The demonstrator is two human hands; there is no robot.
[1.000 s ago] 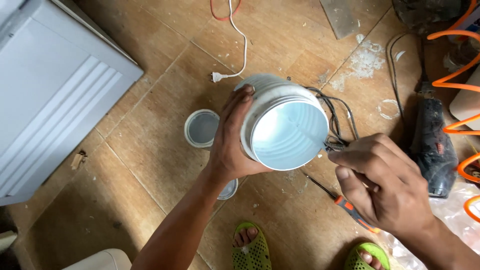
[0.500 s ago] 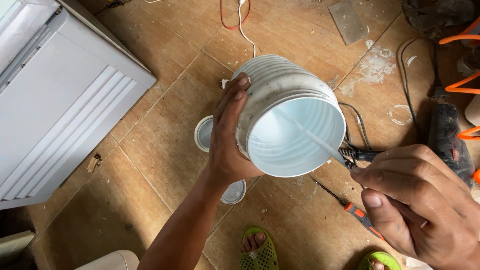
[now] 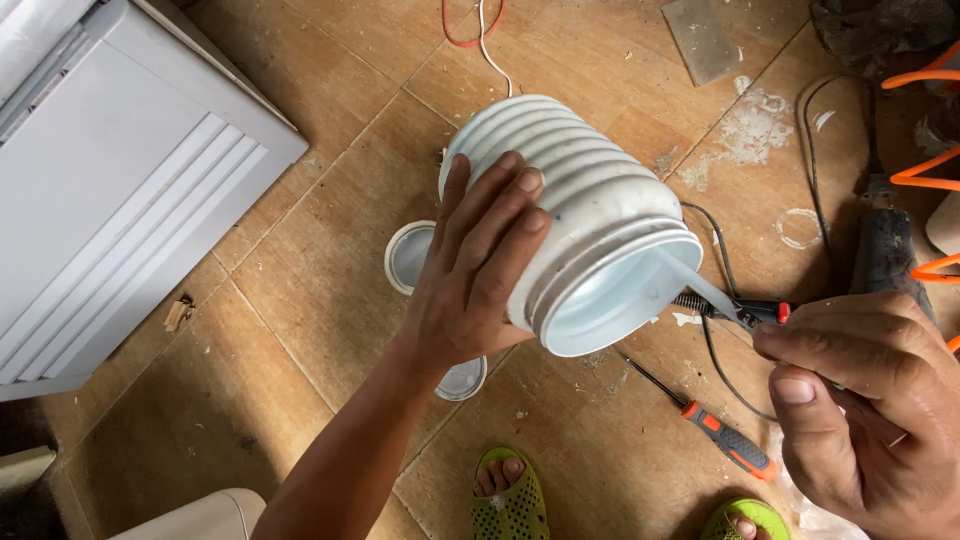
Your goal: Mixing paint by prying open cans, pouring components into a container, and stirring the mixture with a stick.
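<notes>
the left hand [image 3: 478, 275] wraps the ribbed white housing [image 3: 585, 215] from its 9 o'clock side, fingers [image 3: 500, 215] spread flat and pressed across the ridges, palm underneath — a firm clasp that holds the housing off the floor, tilted, its open mouth facing 5 o'clock. the right hand [image 3: 865, 400] is curled tight around the handles of a small pair of pliers [image 3: 745, 312], whose tip pinches a pale flat strip [image 3: 690, 280] that runs out of the housing's mouth at about 4 o'clock.

below the housing, at 6 o'clock, a screwdriver with an orange and black handle [image 3: 725, 440] lies on the brown tiled floor [image 3: 300, 290]. two round white lids [image 3: 408, 256] lie on the tiles at 9 and 7 o'clock of the left hand, partly hidden by it. at 12 o'clock a white cord [image 3: 492, 55] trails away — a grey louvred panel [image 3: 110, 190] fills the 10 o'clock corner. green sandals [image 3: 510, 500] show at the bottom edge.
</notes>
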